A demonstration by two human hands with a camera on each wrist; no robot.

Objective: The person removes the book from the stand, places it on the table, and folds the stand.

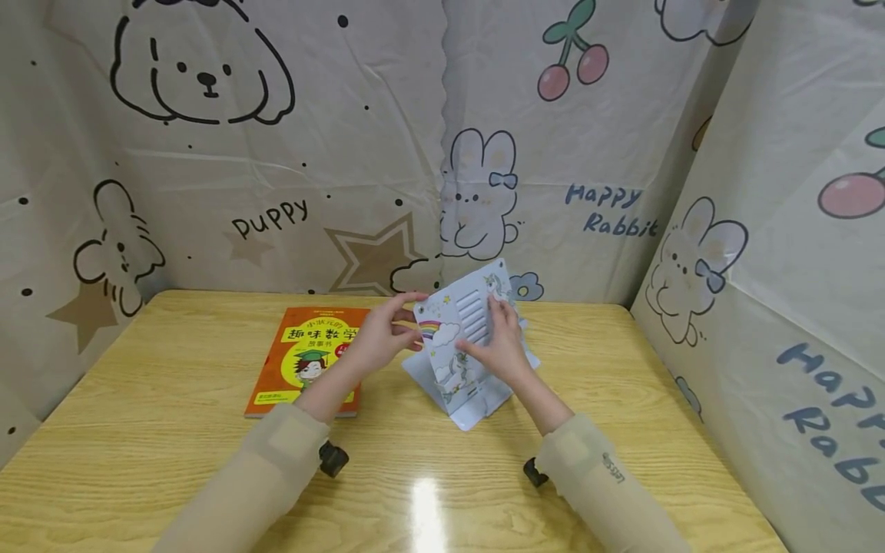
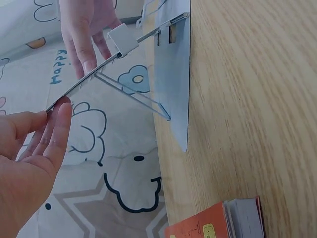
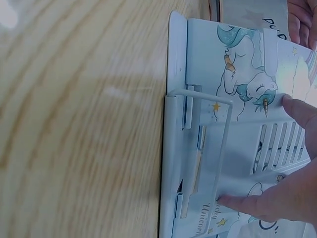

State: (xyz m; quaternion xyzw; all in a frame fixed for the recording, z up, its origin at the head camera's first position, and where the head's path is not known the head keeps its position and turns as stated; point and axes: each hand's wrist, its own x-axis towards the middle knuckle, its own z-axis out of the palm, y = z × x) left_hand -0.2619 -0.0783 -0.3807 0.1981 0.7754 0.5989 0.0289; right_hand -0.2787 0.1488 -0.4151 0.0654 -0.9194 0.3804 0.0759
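A pale blue metal book stand [image 1: 445, 336] printed with unicorns, a rainbow and clouds stands with its panel tilted over a flat base plate [image 1: 423, 375]. My left hand [image 1: 380, 338] pinches the panel's upper left edge, thumb on one face and fingers on the other. On the panel's front lies my right hand [image 1: 506, 347], its thumb and a finger spread and touching the surface beside the slots. A wire prop [image 2: 168, 118] runs from the panel's back to the base. Along the lower edge, a wire page holder [image 3: 228, 129] crosses the front.
An orange book [image 1: 276, 361] with a cartoon child on its cover lies left of the stand on the wooden table [image 1: 173, 369]. Behind the table hangs a printed cloth [image 1: 373, 153], with another stretch down the right side.
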